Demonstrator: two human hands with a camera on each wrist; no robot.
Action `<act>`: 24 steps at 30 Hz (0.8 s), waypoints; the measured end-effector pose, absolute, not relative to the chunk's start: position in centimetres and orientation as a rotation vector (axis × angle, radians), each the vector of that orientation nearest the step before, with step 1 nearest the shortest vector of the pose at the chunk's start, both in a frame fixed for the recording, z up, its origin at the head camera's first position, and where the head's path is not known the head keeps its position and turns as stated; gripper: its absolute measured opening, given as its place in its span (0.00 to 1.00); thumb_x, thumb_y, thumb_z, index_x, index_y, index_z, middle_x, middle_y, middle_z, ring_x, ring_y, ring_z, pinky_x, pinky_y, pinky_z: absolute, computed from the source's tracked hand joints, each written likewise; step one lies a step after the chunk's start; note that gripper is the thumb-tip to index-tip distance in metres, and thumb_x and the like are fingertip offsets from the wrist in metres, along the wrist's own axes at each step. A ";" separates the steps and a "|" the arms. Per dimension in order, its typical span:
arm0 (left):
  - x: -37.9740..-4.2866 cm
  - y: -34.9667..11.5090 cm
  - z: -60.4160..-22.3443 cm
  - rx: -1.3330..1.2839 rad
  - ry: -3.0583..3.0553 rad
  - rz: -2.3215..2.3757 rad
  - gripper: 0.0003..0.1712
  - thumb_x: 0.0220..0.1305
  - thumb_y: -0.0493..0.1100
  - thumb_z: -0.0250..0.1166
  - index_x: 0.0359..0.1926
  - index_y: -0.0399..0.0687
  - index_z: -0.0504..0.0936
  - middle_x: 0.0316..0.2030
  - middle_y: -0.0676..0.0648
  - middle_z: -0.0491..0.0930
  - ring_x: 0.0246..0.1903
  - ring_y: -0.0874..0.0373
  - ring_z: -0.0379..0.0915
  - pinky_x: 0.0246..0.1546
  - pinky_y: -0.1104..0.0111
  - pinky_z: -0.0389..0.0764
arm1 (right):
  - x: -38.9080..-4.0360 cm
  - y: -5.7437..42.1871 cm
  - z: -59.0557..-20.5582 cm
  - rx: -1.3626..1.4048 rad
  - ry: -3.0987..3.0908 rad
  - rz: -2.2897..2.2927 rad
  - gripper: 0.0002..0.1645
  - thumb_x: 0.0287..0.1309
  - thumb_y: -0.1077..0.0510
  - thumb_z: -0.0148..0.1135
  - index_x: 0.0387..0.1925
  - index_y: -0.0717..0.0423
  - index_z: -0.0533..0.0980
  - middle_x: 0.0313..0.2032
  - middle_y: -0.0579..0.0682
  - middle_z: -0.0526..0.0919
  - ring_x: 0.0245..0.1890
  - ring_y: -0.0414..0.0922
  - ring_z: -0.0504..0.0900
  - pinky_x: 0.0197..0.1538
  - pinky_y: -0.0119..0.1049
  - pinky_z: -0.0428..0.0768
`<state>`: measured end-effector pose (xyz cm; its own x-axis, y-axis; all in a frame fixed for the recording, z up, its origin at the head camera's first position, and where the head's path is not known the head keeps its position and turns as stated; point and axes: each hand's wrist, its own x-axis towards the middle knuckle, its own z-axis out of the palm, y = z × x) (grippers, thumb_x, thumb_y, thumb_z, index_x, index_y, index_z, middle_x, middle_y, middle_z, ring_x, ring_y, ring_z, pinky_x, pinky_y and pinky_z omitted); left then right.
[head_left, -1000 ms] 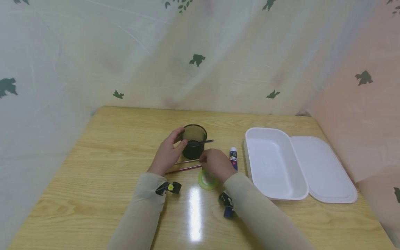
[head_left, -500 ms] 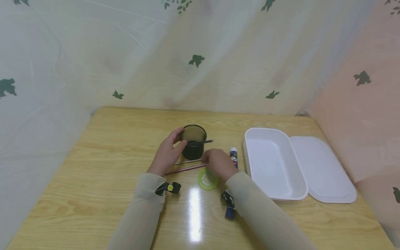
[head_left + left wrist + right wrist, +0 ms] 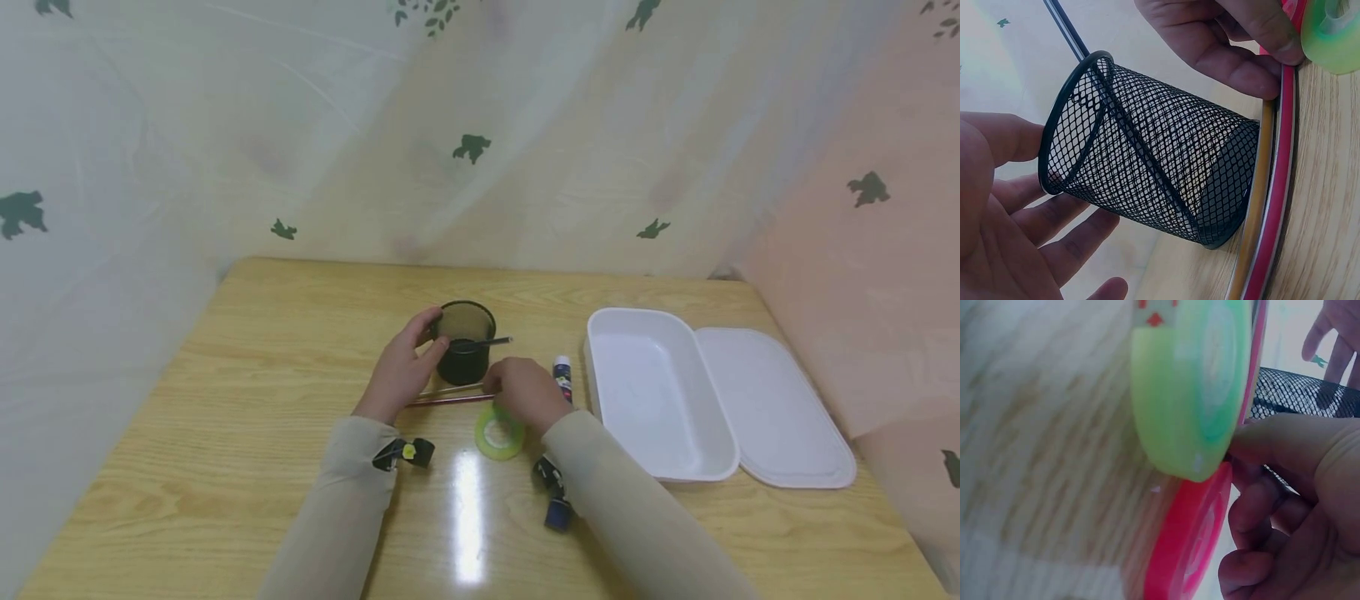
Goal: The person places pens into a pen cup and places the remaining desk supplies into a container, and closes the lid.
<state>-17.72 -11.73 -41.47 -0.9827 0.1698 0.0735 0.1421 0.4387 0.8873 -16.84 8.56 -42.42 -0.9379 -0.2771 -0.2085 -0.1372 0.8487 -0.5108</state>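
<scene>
Two hands work at the middle of the wooden table [image 3: 262, 350] in the head view: the left hand [image 3: 397, 375] curls its fingers and thumb round the black mesh cup [image 3: 466, 342], which stands upright with a dark pen [image 3: 487, 341] leaning out over its right rim, while the right hand [image 3: 528, 392] comes down on the right end of the red pencil [image 3: 450, 401]. That pencil lies flat, its long axis running left to right just in front of the cup, beside a paler pencil [image 3: 450, 388]; the right hand is plainly the nearer one. A green tape roll [image 3: 499, 434] lies just in front of that hand, a glue stick [image 3: 562, 377] to its right, and a white tray [image 3: 660, 392] with its lid [image 3: 780, 408] beyond. From the left wrist, relaxed fingers [image 3: 1066, 219] cradle the cup's wall and the right fingertips [image 3: 1254, 75] press the pencil's end. From the right wrist, curled fingers [image 3: 1272, 506] pinch the pencil [image 3: 1191, 544] under the tape roll [image 3: 1191, 381].
</scene>
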 end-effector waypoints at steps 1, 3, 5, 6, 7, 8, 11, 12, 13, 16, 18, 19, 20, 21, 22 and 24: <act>-17.7 -11.7 -41.5 0.282 2.640 1.627 0.31 0.75 0.45 0.57 0.75 0.48 0.63 0.72 0.43 0.65 0.68 0.44 0.65 0.68 0.48 0.64 | -16.9 8.6 -42.4 -0.322 2.743 -0.730 0.18 0.49 0.71 0.64 0.39 0.50 0.86 0.38 0.46 0.86 0.41 0.45 0.82 0.50 0.44 0.81; -17.8 -11.7 -41.6 0.278 2.638 1.631 0.31 0.75 0.44 0.57 0.75 0.48 0.63 0.72 0.43 0.65 0.68 0.44 0.65 0.68 0.48 0.64 | -16.9 8.7 -42.3 -0.340 2.728 -0.727 0.17 0.50 0.70 0.65 0.39 0.49 0.86 0.37 0.45 0.86 0.41 0.44 0.82 0.50 0.43 0.81; -17.8 -11.7 -41.6 0.281 2.637 1.633 0.31 0.75 0.44 0.57 0.74 0.47 0.63 0.72 0.43 0.65 0.68 0.44 0.65 0.69 0.48 0.64 | -16.9 8.8 -42.1 -0.357 2.711 -0.736 0.15 0.51 0.69 0.65 0.39 0.50 0.86 0.37 0.44 0.86 0.40 0.43 0.82 0.50 0.42 0.81; -17.8 -11.7 -41.6 0.278 2.637 1.633 0.30 0.75 0.44 0.57 0.74 0.48 0.64 0.72 0.43 0.65 0.68 0.44 0.65 0.69 0.48 0.64 | -16.9 8.8 -42.0 -0.371 2.709 -0.738 0.14 0.51 0.68 0.66 0.38 0.50 0.86 0.36 0.44 0.86 0.39 0.43 0.82 0.49 0.42 0.81; -17.8 -11.7 -41.6 0.275 2.637 1.635 0.30 0.75 0.44 0.57 0.74 0.48 0.64 0.72 0.44 0.65 0.68 0.45 0.65 0.69 0.49 0.64 | -16.8 8.8 -41.9 -0.383 2.709 -0.740 0.13 0.52 0.67 0.66 0.38 0.49 0.86 0.36 0.43 0.86 0.39 0.42 0.82 0.49 0.41 0.81; -17.8 -11.7 -41.6 0.275 2.637 1.637 0.30 0.75 0.44 0.57 0.74 0.48 0.64 0.72 0.44 0.65 0.68 0.45 0.65 0.69 0.49 0.64 | -16.8 8.9 -41.8 -0.399 2.711 -0.746 0.12 0.52 0.66 0.67 0.38 0.50 0.86 0.35 0.43 0.86 0.38 0.42 0.81 0.48 0.41 0.81; -17.8 -11.7 -41.6 0.284 2.639 1.642 0.30 0.75 0.44 0.57 0.74 0.47 0.64 0.72 0.43 0.65 0.68 0.44 0.66 0.69 0.48 0.64 | -16.6 9.0 -41.4 -0.428 2.713 -0.770 0.09 0.55 0.64 0.69 0.37 0.50 0.86 0.34 0.42 0.85 0.37 0.40 0.81 0.48 0.40 0.81; -17.8 -11.7 -41.6 0.283 2.639 1.644 0.30 0.75 0.44 0.57 0.74 0.47 0.64 0.72 0.43 0.65 0.68 0.44 0.66 0.69 0.48 0.64 | -16.5 9.0 -41.3 -0.433 2.711 -0.779 0.07 0.56 0.63 0.69 0.37 0.50 0.86 0.34 0.42 0.85 0.37 0.40 0.81 0.48 0.40 0.81; -17.8 -11.7 -41.6 0.287 2.639 1.647 0.30 0.74 0.43 0.57 0.74 0.47 0.64 0.72 0.43 0.65 0.68 0.44 0.66 0.69 0.48 0.64 | -16.4 9.0 -41.1 -0.438 2.711 -0.789 0.07 0.57 0.63 0.70 0.37 0.50 0.86 0.34 0.42 0.85 0.37 0.40 0.81 0.48 0.40 0.81; -17.8 -11.7 -41.6 0.288 2.634 1.649 0.31 0.74 0.43 0.57 0.74 0.47 0.64 0.72 0.43 0.65 0.68 0.44 0.65 0.69 0.48 0.63 | -16.0 9.1 -40.9 -0.426 2.705 -0.840 0.06 0.58 0.62 0.70 0.38 0.50 0.86 0.35 0.42 0.86 0.38 0.40 0.81 0.49 0.41 0.81; -17.8 -11.7 -41.6 0.286 2.630 1.646 0.31 0.74 0.44 0.57 0.74 0.48 0.63 0.72 0.43 0.65 0.69 0.44 0.65 0.69 0.48 0.63 | -15.7 9.3 -40.8 -0.401 2.699 -0.895 0.07 0.58 0.62 0.70 0.39 0.49 0.86 0.36 0.42 0.86 0.39 0.40 0.81 0.49 0.41 0.81; -17.8 -11.7 -41.5 0.283 2.628 1.645 0.30 0.74 0.44 0.57 0.74 0.48 0.64 0.72 0.43 0.65 0.69 0.44 0.65 0.69 0.48 0.62 | -15.6 9.4 -40.8 -0.387 2.698 -0.924 0.08 0.58 0.62 0.70 0.39 0.49 0.86 0.37 0.41 0.86 0.39 0.40 0.81 0.49 0.41 0.81; -17.8 -11.7 -41.5 0.283 2.628 1.644 0.30 0.74 0.43 0.57 0.74 0.48 0.64 0.72 0.43 0.65 0.69 0.44 0.65 0.70 0.48 0.62 | -15.4 9.5 -40.7 -0.370 2.692 -0.959 0.08 0.58 0.62 0.70 0.40 0.49 0.86 0.37 0.41 0.86 0.39 0.41 0.81 0.48 0.41 0.81; -17.9 -11.7 -41.6 0.287 2.631 1.640 0.31 0.74 0.43 0.57 0.74 0.47 0.63 0.72 0.43 0.65 0.69 0.44 0.65 0.70 0.47 0.62 | -15.3 9.6 -40.7 -0.357 2.690 -0.991 0.09 0.58 0.62 0.70 0.40 0.48 0.86 0.38 0.41 0.85 0.39 0.40 0.81 0.48 0.41 0.81; -17.9 -11.7 -41.6 0.283 2.631 1.641 0.30 0.74 0.43 0.57 0.74 0.48 0.64 0.72 0.43 0.65 0.69 0.44 0.65 0.70 0.48 0.62 | -15.1 9.7 -40.6 -0.343 2.688 -1.022 0.09 0.58 0.62 0.70 0.40 0.48 0.86 0.38 0.41 0.85 0.39 0.40 0.81 0.48 0.41 0.81; -17.9 -11.7 -41.6 0.284 2.633 1.641 0.30 0.74 0.43 0.57 0.74 0.47 0.64 0.72 0.43 0.65 0.69 0.44 0.65 0.70 0.48 0.62 | -14.8 9.9 -40.5 -0.333 2.685 -1.082 0.09 0.59 0.62 0.70 0.41 0.48 0.86 0.38 0.41 0.85 0.39 0.41 0.81 0.47 0.41 0.81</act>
<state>-17.87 -11.72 -41.60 -0.9830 0.1679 0.0742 0.1406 0.4288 0.8924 -14.83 9.93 -40.47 -0.9485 -0.2916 -0.1236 -0.1244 0.7019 -0.7013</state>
